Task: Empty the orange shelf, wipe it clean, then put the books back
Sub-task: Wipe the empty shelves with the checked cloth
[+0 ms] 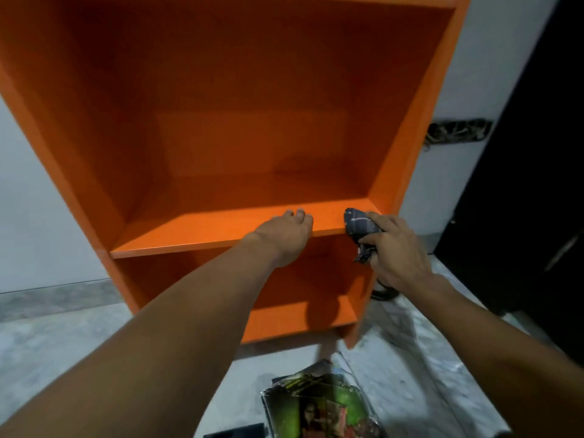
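The orange shelf unit (202, 226) stands against the wall with nothing on its boards. My left hand (289, 233) grips the front edge of the middle board, fingertips hooked over its top. My right hand (393, 248) holds a dark grey cloth (360, 227) bunched against the right end of that same front edge. A stack of books (319, 403) in dark and green covers lies on the floor below, near the bottom of the view.
Grey marbled floor (63, 336) spreads in front of the shelf. A black door or cabinet (531, 184) stands to the right. An open wall box with loose wires (458, 132) sits beside the shelf. A dark cable (384, 294) lies at the shelf's right foot.
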The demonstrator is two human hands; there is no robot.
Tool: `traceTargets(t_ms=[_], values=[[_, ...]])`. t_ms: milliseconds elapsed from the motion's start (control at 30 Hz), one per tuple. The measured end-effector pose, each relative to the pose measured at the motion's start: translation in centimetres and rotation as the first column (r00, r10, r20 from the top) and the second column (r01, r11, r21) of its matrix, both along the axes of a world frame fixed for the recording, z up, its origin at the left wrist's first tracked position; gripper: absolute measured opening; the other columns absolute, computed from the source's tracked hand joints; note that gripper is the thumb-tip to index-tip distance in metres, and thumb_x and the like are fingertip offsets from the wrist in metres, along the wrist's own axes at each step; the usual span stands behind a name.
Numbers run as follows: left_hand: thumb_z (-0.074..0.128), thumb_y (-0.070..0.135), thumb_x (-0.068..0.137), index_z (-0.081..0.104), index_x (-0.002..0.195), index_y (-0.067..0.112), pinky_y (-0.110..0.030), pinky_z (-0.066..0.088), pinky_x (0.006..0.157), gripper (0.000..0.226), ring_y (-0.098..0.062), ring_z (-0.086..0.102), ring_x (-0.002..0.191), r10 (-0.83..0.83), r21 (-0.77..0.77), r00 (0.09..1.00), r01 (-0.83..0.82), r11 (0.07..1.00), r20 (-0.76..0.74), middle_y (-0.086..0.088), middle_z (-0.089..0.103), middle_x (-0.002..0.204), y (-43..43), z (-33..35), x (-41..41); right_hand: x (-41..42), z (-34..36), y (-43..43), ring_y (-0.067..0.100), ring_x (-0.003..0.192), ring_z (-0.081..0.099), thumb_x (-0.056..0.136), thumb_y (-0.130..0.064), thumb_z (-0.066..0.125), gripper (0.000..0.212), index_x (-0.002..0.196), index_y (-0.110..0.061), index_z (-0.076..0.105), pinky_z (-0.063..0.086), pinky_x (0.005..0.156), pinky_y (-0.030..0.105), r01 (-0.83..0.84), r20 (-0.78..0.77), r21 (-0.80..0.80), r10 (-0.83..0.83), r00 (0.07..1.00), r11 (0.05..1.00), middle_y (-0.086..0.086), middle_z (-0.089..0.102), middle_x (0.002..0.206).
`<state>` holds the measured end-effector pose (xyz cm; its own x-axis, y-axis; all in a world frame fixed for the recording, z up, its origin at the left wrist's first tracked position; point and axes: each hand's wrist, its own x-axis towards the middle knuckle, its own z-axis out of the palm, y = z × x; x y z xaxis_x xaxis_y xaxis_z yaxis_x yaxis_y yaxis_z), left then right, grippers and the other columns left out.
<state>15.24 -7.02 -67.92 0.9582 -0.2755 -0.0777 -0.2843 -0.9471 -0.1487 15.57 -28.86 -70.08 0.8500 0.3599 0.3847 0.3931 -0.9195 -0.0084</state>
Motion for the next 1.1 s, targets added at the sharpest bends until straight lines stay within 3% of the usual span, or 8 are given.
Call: traceTargets(t_ms=[100, 267, 433, 600, 767, 833, 967, 1100], values=[[0.038, -0.005, 0.100, 0.018, 0.152, 0.000, -0.049, 0.032, 0.110, 0.056, -0.039, 0.024, 0.145, 0.002, -0.021, 0.997, 0.000, 1.000, 0.074, -0.021, 0.017, 0.161, -2.0, -0.4, 0.7, -0.6, 0.3, 0.1, 0.031, 0.117, 0.046, 0.074, -0.001, 0.056, 0.049, 0.113, -0.025, 0.074, 0.042, 0.094, 0.037, 0.041, -0.050, 0.074, -0.037, 0.998, 0.996, 0.001, 0.050, 0.143], [0.038, 0.000, 0.103, 0.023, 0.151, 0.003, -0.047, 0.031, 0.109, 0.050, -0.039, 0.025, 0.144, 0.026, -0.060, 0.988, -0.017, 0.998, 0.149, -0.020, 0.021, 0.160, -3.2, -1.3, 0.9, -1.7, 2.2, -0.1, 0.030, 0.089, 0.063, 0.070, -0.005, 0.052, 0.043, 0.096, -0.030, 0.075, 0.054, 0.075, 0.036, 0.147, -0.230, 0.284, -0.082, 0.970, 0.947, 0.001, 0.069, 0.102], [0.052, 0.021, 0.102, 0.011, 0.156, 0.009, -0.045, 0.019, 0.120, 0.069, -0.033, 0.012, 0.150, 0.064, -0.131, 0.978, -0.038, 0.991, 0.197, -0.014, 0.013, 0.164, -3.0, -2.6, 0.0, -1.7, 1.3, -2.0, 0.019, 0.058, 0.056, 0.079, -0.006, 0.058, 0.033, 0.096, -0.028, 0.040, 0.043, 0.050, 0.031, 0.099, -0.608, 0.378, 0.166, 0.776, 0.920, 0.008, 0.063, 0.083], [0.060, 0.036, 0.094, 0.016, 0.156, 0.013, -0.045, 0.017, 0.121, 0.079, -0.030, 0.018, 0.149, 0.113, -0.154, 0.921, -0.059, 0.986, 0.374, -0.012, 0.021, 0.161, -4.0, -4.9, -1.8, -0.4, -0.2, -3.2, 0.013, 0.053, 0.053, 0.078, -0.005, 0.068, 0.021, 0.090, -0.015, 0.054, 0.041, 0.048, 0.022, 0.083, -0.563, 0.557, 0.302, 0.769, 0.826, 0.003, 0.060, 0.068], [0.052, 0.029, 0.095, 0.051, 0.137, 0.010, -0.046, 0.046, 0.098, 0.045, -0.029, 0.049, 0.121, 0.073, -0.309, 0.800, 0.144, 0.940, 0.596, -0.012, 0.052, 0.130, -5.3, -8.8, -5.4, -0.2, -2.8, -3.2, 0.023, 0.061, 0.059, 0.078, -0.005, 0.063, 0.004, 0.077, -0.009, 0.063, 0.046, 0.060, 0.030, 0.233, -0.589, 0.718, 0.394, 0.705, 0.656, 0.011, 0.064, 0.069], [0.051, 0.033, 0.099, 0.042, 0.143, 0.013, -0.042, 0.045, 0.103, 0.050, -0.024, 0.048, 0.123, 0.213, -0.531, 0.887, 0.042, 0.846, 0.410, -0.008, 0.047, 0.136, -5.9, -10.2, -5.5, -0.1, -3.5, -3.4, 0.023, 0.061, 0.063, 0.080, -0.005, 0.063, 0.005, 0.081, -0.009, 0.065, 0.049, 0.059, 0.028, 0.236, -0.604, 0.722, 0.426, 0.674, 0.650, 0.012, 0.067, 0.073], [0.057, 0.029, 0.099, 0.044, 0.141, 0.008, -0.042, 0.052, 0.095, 0.049, -0.025, 0.057, 0.117, 0.348, -0.913, 0.919, -0.291, 0.285, -0.184, -0.011, 0.057, 0.134, -6.5, -9.6, -4.2, 1.1, -5.0, -2.7, 0.028, 0.072, 0.057, 0.085, -0.002, 0.060, 0.009, 0.089, -0.007, 0.066, 0.044, 0.066, 0.035, 0.223, -0.577, 0.773, 0.512, 0.637, 0.594, 0.020, 0.061, 0.082], [0.054, 0.015, 0.101, 0.059, 0.101, 0.005, -0.020, 0.047, 0.058, 0.011, -0.013, 0.059, 0.078, 0.356, -0.929, 0.901, -0.326, 0.176, -0.248, -0.006, 0.065, 0.089, -6.4, -9.9, -3.8, 2.3, -6.9, -2.0, 0.026, 0.085, 0.070, 0.087, -0.009, 0.069, 0.021, 0.108, -0.010, 0.066, 0.057, 0.074, 0.037, 0.140, -0.566, 0.790, 0.623, 0.540, 0.597, 0.011, 0.075, 0.096]])
